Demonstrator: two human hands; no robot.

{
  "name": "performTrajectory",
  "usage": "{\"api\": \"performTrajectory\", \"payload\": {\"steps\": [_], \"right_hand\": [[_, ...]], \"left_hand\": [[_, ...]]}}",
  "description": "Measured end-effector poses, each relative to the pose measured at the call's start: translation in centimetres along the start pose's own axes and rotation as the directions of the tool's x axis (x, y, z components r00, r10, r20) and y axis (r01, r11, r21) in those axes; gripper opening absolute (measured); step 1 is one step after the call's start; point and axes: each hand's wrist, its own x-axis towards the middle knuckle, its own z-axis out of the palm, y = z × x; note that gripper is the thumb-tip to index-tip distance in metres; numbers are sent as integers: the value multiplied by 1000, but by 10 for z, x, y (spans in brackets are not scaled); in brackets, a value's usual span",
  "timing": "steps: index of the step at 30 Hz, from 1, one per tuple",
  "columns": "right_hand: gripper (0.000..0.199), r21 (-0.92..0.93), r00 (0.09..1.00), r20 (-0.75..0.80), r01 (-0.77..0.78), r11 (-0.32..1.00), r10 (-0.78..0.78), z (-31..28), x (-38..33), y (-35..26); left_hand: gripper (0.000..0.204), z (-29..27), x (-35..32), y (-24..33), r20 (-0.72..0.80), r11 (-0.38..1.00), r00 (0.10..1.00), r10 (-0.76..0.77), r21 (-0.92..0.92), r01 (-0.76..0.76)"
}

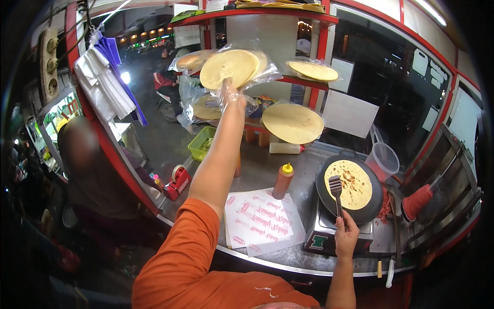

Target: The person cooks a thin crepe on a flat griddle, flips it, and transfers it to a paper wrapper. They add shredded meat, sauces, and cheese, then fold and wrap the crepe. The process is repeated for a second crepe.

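My left hand (232,96) reaches up to the red shelf and grips a clear plastic bag of round flatbreads (230,67). Lower right, my right hand (346,233) holds the handle of a slotted metal spatula (336,189). Its blade rests on the edge of a browned flatbread (355,186) lying on a round black griddle pan (371,204) over a small burner.
More bagged flatbreads (293,122) lie on the shelves. On the steel counter (257,167) are printed white wrapping papers (260,219), a brown squeeze bottle with a yellow cap (282,180), a green tub (201,142), a red tape dispenser (176,182) and a plastic jug (383,159). A person (87,170) stands outside at the left.
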Motion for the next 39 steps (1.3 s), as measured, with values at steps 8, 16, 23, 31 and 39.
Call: {"api": "performTrajectory", "payload": {"steps": [8,16,23,31,39], "right_hand": [[39,110,999,-45,23,994,-19,8,-10,4],[43,130,997,-71,50,990,-41,19,-23,14],[38,166,986,-159,74,983,-47,20,-22,10],[36,31,976,-215,17,999,-10,-3,15,-13],[39,-677,981,-88,-185,712,172,-177,125,-109]], "left_hand": [[52,-79,-11,-3,380,964,924,-44,-225,139],[49,-95,-53,-12,422,894,886,-193,-297,336],[53,-176,-155,-5,322,852,879,-353,-277,444],[62,-213,-185,-7,314,966,924,-219,-61,250],[52,-211,-155,14,226,958,932,-284,14,288]]}}
